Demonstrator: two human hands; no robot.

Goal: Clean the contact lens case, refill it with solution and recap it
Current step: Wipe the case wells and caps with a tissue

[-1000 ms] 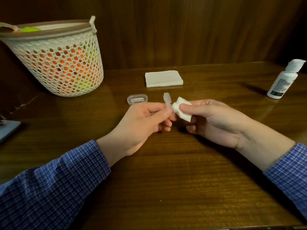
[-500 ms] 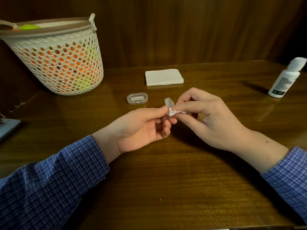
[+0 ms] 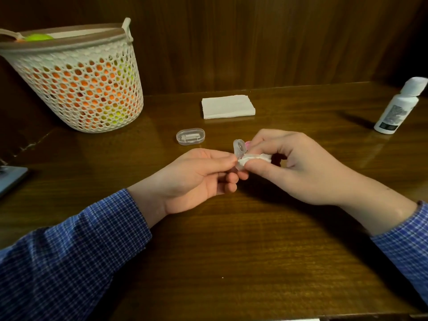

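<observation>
We count two hands [image 3: 196, 179] [image 3: 298, 167], one lens case [image 3: 239, 149], one tissue wad [image 3: 253, 158], one clear box [image 3: 190, 136], one napkin stack [image 3: 227, 106], one bottle [image 3: 397, 107], one basket [image 3: 81, 89].

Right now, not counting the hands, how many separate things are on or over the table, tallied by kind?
Baskets: 1, the mesh basket.
Bottles: 1, the white bottle.
Clear plastic cases: 2, the small oval case on the table and the lens case held by both hands.
Tissue: 2, the folded stack and the crumpled wad.
Grey flat object at the left edge: 1.
Total: 7.
</observation>
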